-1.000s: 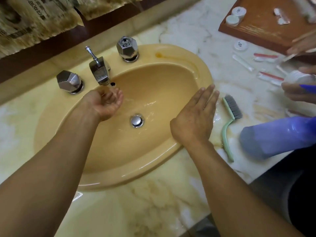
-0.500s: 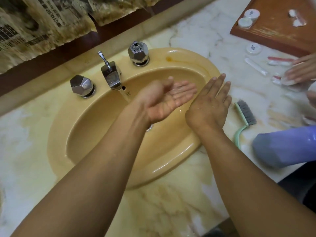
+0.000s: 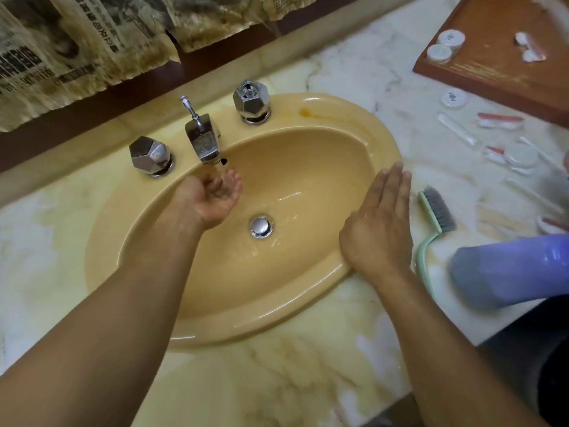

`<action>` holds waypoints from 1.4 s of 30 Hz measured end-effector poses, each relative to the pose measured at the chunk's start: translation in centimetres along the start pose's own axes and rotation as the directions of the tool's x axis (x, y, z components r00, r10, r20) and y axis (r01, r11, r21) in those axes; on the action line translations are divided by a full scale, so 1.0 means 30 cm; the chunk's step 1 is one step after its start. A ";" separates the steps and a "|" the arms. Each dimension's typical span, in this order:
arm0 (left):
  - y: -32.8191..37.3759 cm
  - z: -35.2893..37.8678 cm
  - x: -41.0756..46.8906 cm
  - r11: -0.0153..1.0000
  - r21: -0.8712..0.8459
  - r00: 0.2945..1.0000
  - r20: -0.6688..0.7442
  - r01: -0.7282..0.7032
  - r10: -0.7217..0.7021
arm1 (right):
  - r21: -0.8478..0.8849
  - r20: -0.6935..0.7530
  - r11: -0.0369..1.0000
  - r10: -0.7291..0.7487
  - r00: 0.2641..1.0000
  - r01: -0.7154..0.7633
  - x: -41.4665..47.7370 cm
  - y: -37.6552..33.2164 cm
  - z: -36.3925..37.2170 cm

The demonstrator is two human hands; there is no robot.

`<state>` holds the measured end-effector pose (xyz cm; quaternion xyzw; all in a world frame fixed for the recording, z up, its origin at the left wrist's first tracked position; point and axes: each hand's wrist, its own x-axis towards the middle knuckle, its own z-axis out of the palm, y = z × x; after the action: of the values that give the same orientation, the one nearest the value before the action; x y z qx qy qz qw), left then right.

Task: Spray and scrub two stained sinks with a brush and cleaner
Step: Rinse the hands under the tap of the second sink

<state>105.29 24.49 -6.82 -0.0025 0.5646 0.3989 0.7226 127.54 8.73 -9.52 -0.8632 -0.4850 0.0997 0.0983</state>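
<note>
Left hand [image 3: 215, 198] cupped palm-up, holding nothing, at the back wall of the sink [image 3: 308, 155], right under the spout [image 3: 204, 143], catching a thin stream. Right hand [image 3: 381, 223] flat, fingers straight, resting on the sink's right rim, gripping nothing.

Looks like a rinse step: throw scooped water over the bowl walls and up to the orange stain [image 3: 304, 111] on the sink's back-right rim; that spot likely needs the brush [image 3: 438, 208].

Brush lies just right of the sink, purple bottle [image 3: 508, 266] (probably the cleaner) further right. Marble counter [image 3: 277, 380] around the sink is yellow-stained. Wooden tray [image 3: 498, 66] off the sink's back right. Old newspaper [image 3: 61, 41] on the wall behind the sink.
</note>
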 end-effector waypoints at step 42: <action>-0.094 0.263 -0.029 0.988 0.071 0.918 0.364 0.140 -0.156 | -0.158 0.066 0.982 -0.090 0.994 0.100 0.185 -0.042 -0.048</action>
<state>113.31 25.65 -4.52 0.0454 0.4258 0.3242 0.8435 129.73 14.04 -8.24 -0.8409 -0.5348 0.0806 0.0187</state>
